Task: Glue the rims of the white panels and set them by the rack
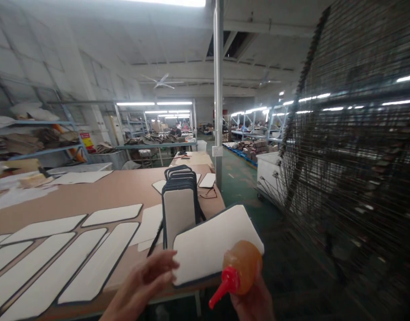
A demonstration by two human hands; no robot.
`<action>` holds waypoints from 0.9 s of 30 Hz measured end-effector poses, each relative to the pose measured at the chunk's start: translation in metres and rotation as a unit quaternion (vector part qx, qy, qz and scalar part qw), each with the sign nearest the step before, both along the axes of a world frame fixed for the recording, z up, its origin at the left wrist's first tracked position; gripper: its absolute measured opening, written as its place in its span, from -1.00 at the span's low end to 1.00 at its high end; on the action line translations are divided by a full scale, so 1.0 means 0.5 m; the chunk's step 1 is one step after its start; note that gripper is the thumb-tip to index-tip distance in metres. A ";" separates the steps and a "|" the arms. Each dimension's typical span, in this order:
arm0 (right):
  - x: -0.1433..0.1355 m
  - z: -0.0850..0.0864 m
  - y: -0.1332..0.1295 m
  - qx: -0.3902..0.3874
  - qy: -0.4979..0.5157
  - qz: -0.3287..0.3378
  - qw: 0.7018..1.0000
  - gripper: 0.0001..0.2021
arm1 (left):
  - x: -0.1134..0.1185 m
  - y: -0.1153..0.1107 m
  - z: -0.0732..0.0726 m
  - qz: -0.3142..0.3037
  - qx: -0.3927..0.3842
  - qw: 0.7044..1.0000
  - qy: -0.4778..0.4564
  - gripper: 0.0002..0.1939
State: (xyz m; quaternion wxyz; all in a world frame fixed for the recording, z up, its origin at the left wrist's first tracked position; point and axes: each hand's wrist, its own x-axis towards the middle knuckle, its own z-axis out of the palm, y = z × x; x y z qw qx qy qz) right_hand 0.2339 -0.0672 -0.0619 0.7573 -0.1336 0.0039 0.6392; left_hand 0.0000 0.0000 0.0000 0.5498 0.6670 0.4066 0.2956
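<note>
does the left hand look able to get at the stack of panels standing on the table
Probably yes: the left hand looks empty and near the stack, though the loose panel partly covers its lower front.

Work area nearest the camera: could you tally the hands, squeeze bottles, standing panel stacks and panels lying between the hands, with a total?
Hands: 2 (left hand, right hand)
Squeeze bottle: 1
Standing panel stack: 1
Panel between the hands: 1
Total: 5

glossy translucent amber plastic on bottle, shiny red plastic on nozzle, smooth matt brown bench, matt off-white panels, shiny metal at twelve o'clock on pole
</note>
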 end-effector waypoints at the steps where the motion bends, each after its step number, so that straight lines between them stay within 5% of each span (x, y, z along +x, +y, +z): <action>1: -0.003 -0.007 0.001 0.010 -0.004 0.021 1.000 -0.64 | 0.008 0.034 0.023 0.016 0.077 0.996 0.041 -0.46; 5: -0.018 -0.024 0.000 0.030 -0.023 0.094 0.995 -0.66 | 0.062 0.137 0.073 0.014 0.240 0.946 0.217 -0.36; 8: -0.032 -0.016 -0.002 0.019 -0.020 0.093 0.995 -0.61 | 0.085 0.173 0.070 -0.062 0.203 0.947 0.240 -0.28; 11: -0.042 -0.004 -0.002 0.027 -0.023 0.106 0.994 -0.57 | 0.086 0.196 0.052 -0.157 0.138 0.963 0.170 -0.37; 15: -0.039 -0.009 -0.011 0.022 -0.027 0.127 0.991 -0.61 | 0.065 0.218 0.034 -0.175 0.086 0.978 0.077 -0.47; 20: 0.002 -0.004 -0.044 -0.068 -0.045 0.076 0.994 -0.43 | 0.007 0.207 0.048 -0.198 0.004 0.979 0.056 -0.51; 23: 0.041 0.045 -0.040 -0.084 -0.080 -0.020 0.993 -0.54 | -0.031 0.186 0.060 -0.243 -0.030 0.969 0.033 -0.51; 27: 0.079 0.126 0.000 -0.073 -0.218 -0.206 0.951 -0.55 | -0.070 0.160 0.070 -0.277 -0.043 0.959 0.032 -0.54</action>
